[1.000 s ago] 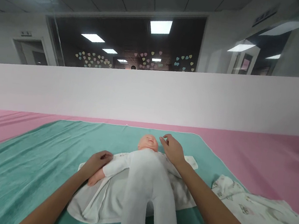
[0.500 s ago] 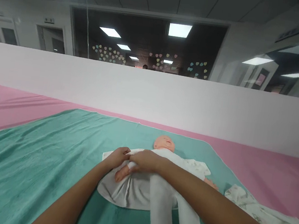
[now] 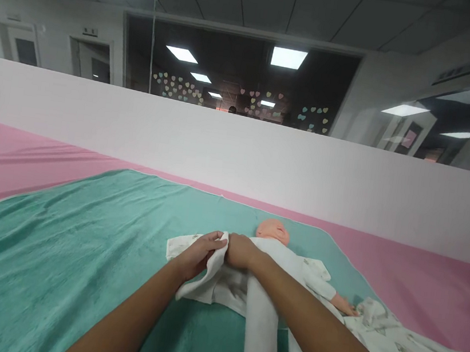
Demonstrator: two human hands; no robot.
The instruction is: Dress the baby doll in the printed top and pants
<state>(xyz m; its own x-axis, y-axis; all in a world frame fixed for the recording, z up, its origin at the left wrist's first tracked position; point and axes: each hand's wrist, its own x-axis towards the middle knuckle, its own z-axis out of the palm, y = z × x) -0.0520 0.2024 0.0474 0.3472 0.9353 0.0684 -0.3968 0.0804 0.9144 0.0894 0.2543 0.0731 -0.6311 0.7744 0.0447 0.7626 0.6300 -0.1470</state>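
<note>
A baby doll (image 3: 273, 231) in white clothing lies on its back, head away from me and white-covered legs (image 3: 262, 335) towards me. Under and beside its body is a spread white baby shirt (image 3: 223, 294) with a small print. My left hand (image 3: 202, 255) pinches a raised edge of the shirt between thumb and fingers. Right against it, my right hand (image 3: 241, 252) is closed at the cloth beside the doll's body. Its fingertips are hidden, so what they grip does not show. The doll's arm on that side is out of sight; its other arm (image 3: 343, 304) stretches out to the right.
A second printed white garment (image 3: 406, 351) lies crumpled at the right, by the doll's outstretched hand. The green blanket (image 3: 77, 253) covers a pink surface (image 3: 422, 270). Behind runs a low white partition (image 3: 179, 140), with a window and doors beyond.
My left hand has lifted the shirt edge into a fold. The doll's near left hand, bare beneath my right hand before, is now hidden. The view has shifted slightly.
</note>
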